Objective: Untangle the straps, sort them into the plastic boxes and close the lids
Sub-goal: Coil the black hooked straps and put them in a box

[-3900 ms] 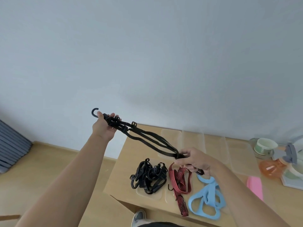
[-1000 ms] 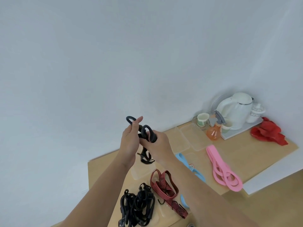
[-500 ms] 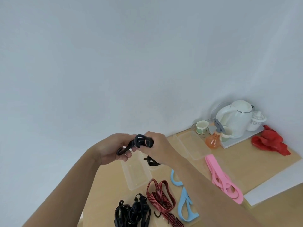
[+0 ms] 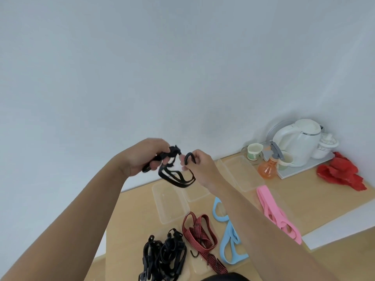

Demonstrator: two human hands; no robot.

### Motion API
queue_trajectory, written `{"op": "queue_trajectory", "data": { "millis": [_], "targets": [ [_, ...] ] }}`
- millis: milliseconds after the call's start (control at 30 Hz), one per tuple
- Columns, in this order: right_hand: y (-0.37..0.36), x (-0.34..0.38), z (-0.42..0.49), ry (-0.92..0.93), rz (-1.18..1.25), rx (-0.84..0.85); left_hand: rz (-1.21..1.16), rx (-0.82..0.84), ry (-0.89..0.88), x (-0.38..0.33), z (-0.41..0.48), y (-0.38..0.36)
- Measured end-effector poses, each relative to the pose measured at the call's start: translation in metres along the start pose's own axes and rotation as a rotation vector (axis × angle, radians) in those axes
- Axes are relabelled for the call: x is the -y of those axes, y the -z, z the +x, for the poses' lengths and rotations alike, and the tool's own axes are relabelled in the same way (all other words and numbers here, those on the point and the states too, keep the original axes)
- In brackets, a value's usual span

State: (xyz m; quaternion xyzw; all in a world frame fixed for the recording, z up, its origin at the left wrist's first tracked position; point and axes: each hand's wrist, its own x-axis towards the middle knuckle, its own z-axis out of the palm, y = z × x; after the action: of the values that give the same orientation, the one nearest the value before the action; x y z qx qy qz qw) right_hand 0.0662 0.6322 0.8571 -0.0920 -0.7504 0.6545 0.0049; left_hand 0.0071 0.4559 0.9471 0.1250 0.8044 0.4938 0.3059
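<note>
1. Both hands are up above the tabletop [image 4: 304, 201], working 1 black strap [image 4: 176, 178] between them.
2. The left hand [image 4: 146, 157] is clenched round a bunched end of that black strap, a hooked tip poking out below the fist.
3. The right hand [image 4: 199, 165] pinches the strap's other hook [image 4: 189, 157] between thumb and fingers; the loops sag between the 2 hands.
4. Straight below, at 6 o'clock from the hands, a clear box [image 4: 170, 203] sits open on the tabletop, with another clear box [image 4: 243, 173] at 3 o'clock of the hands.
5. Near the front edge, a heap of black straps [image 4: 162, 256] lies on a flat clear lid.
6. At that heap's 3 o'clock comes a red striped strap [image 4: 199, 234], then a blue strap [image 4: 229, 242], partly hidden by the right forearm.
7. A pink strap [image 4: 278, 213] lies well off at 3 o'clock of the blue one.
8. Far corner: a white kettle [image 4: 294, 140] on a tray, cups, an orange spray bottle [image 4: 267, 169], and a red cloth [image 4: 341, 173] beside them.
</note>
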Motion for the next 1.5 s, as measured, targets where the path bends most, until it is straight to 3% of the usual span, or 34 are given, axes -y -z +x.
{"op": "queue_trajectory", "data": {
  "millis": [100, 200, 267, 300, 467, 600, 767, 900, 1100, 1233, 1500],
  "targets": [
    [0.0, 0.0, 0.003, 0.036, -0.082, 0.069, -0.113, -0.011, -0.065, -0.015, -0.003, 0.005],
    [0.007, 0.008, 0.002, 0.098, -0.289, 0.245, -0.114, -0.031, -0.108, -0.028, -0.009, 0.007],
    [0.009, 0.023, 0.0, 0.181, -0.295, 0.331, -0.106, -0.027, -0.133, -0.038, -0.012, 0.006],
    [0.007, 0.032, -0.001, 0.233, -0.25, 0.319, -0.112, -0.024, -0.143, -0.042, -0.013, 0.006],
    [0.004, 0.061, 0.007, 0.352, -0.051, -0.053, -0.153, 0.018, -0.195, -0.059, -0.021, 0.006],
    [0.014, 0.082, 0.006, 0.4, -0.059, -0.04, -0.109, 0.056, -0.176, -0.068, -0.028, 0.013],
    [0.029, 0.105, 0.006, 0.467, -0.13, -0.074, 0.051, 0.236, -0.126, -0.076, -0.038, 0.019],
    [0.034, 0.117, 0.006, 0.473, -0.22, -0.056, 0.002, 0.292, -0.293, -0.091, -0.043, 0.018],
    [0.024, 0.111, -0.003, 0.3, -0.271, -0.036, -0.277, 0.085, -0.323, -0.116, -0.027, 0.001],
    [0.031, 0.107, -0.006, 0.195, -0.279, -0.028, -0.166, -0.137, -0.32, -0.115, -0.011, -0.014],
    [0.066, 0.109, -0.026, 0.24, -0.66, 0.068, -0.059, -0.331, -0.406, -0.112, -0.003, -0.03]
  ]
}}
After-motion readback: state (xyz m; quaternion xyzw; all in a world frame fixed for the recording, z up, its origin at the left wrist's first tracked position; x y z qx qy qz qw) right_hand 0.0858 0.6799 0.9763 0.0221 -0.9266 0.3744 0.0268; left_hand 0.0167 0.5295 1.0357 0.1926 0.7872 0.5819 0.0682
